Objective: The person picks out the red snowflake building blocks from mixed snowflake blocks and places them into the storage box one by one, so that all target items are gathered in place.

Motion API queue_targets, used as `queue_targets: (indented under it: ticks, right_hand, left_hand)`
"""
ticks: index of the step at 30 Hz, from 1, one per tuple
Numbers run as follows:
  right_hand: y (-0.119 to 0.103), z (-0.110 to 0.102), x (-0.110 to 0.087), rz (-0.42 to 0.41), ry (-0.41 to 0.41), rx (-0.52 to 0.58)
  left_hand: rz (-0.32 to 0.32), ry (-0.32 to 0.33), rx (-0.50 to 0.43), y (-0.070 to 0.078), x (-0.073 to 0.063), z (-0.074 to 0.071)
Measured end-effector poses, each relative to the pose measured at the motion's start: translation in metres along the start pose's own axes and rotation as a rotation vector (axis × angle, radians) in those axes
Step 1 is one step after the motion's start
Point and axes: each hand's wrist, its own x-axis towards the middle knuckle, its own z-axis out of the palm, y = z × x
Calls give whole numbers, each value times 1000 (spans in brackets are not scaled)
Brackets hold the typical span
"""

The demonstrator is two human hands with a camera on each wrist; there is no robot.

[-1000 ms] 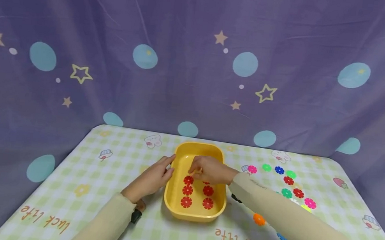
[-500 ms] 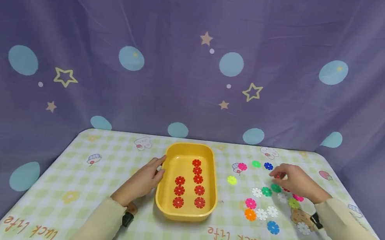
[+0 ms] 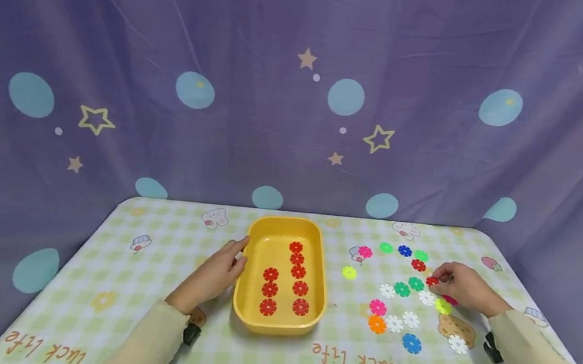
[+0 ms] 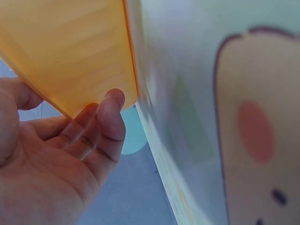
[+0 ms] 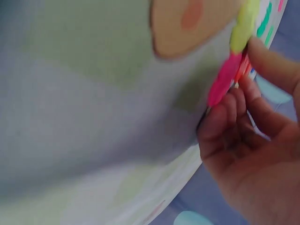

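Note:
A yellow plastic tray [image 3: 276, 323] sits on the table with red snowflake discs [image 3: 300, 288] laid in two columns, three on the left and several on the right. My left hand [image 3: 212, 274] rests against the tray's left side; in the left wrist view its relaxed fingers [image 4: 110, 117] touch the outer wall. Over the loose discs at right, my right hand [image 3: 467, 290] has thumb and fingertips on a red snowflake disc [image 3: 431, 281] at the table. A pink disc [image 5: 225, 79] and a yellow-green disc [image 5: 244, 26] lie close to those fingertips.
Several loose discs surround the right hand: another red one [image 3: 418, 265], a dark blue [image 3: 404, 251], greens [image 3: 402, 289], whites [image 3: 394, 324], an orange [image 3: 376, 324] and a blue [image 3: 411, 343]. A checked cloth [image 3: 152, 286] covers the table; a purple curtain [image 3: 253, 142] hangs behind.
My right hand has left the tray and moved right to the loose discs, then slightly nearer to a red one. The left hand stays at the tray's side. The view has shifted right.

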Motion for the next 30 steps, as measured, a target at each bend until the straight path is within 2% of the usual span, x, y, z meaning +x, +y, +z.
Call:
queue_targets:
  ticks: [6,11,16,23,30]
  right_hand:
    - [3,-8,10,-24,-138,79]
    - [1,-9,11,-10,-174,83]
    - [-4,-3,6,-18,-136,58]
    - [-3,4,-3,-68,-3,-12]
    - [-8,3,-6,-81,27,-79]
  left_hand:
    - [5,3,-7,0,-1,-2]
    - [9,0,-9,1,0,-1]
    - [4,-7,-14,1,0,-1]
    - [2,1,-4,0,0,-1]
    - [5,4,-5,1,0,0]
